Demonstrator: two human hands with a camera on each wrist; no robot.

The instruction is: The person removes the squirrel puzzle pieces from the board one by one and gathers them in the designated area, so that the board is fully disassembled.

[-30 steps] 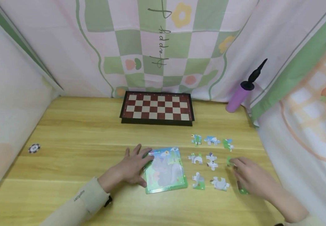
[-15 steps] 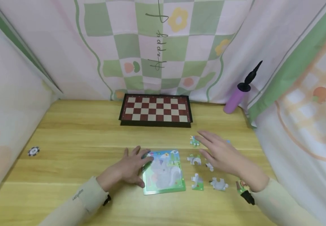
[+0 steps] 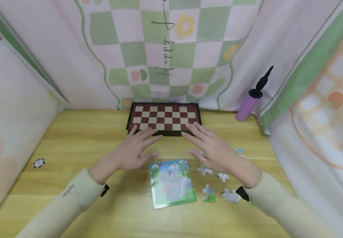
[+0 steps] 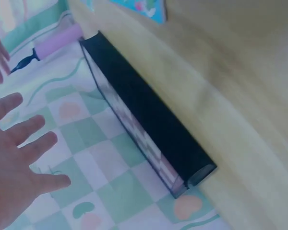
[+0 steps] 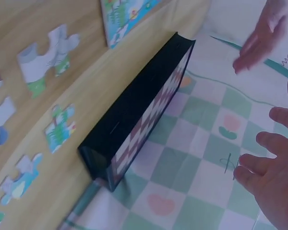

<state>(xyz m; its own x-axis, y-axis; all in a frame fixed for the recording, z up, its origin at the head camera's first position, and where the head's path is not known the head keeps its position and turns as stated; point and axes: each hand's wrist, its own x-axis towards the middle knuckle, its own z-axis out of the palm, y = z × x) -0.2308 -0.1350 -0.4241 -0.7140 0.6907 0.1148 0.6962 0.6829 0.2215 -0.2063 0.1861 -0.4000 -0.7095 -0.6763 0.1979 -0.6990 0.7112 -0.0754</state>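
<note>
My left hand (image 3: 131,150) is held over the table with its fingers spread, between the folding chessboard (image 3: 165,118) and the square picture puzzle board (image 3: 172,185). Facing it, my right hand (image 3: 217,153) is spread in the same way, its fingertips overlapping the chessboard's near edge in the head view. Neither hand holds anything. The puzzle board shows a grey animal on a green and blue ground. To its right lie several loose jigsaw pieces, among them a grey and green piece (image 3: 208,194) and a tree piece (image 5: 60,128); my right hand and forearm hide some in the head view.
At the back right stands a purple hand pump (image 3: 246,107) with a black nozzle, against the curtain (image 3: 183,54). A black and white poker chip (image 3: 39,163) lies at the table's left side. Curtains border the wooden table (image 3: 82,132) at the back and sides.
My left hand has lifted off the puzzle board and moved forward. My right hand has swung from the pieces at the right toward the middle, its fingers now spread.
</note>
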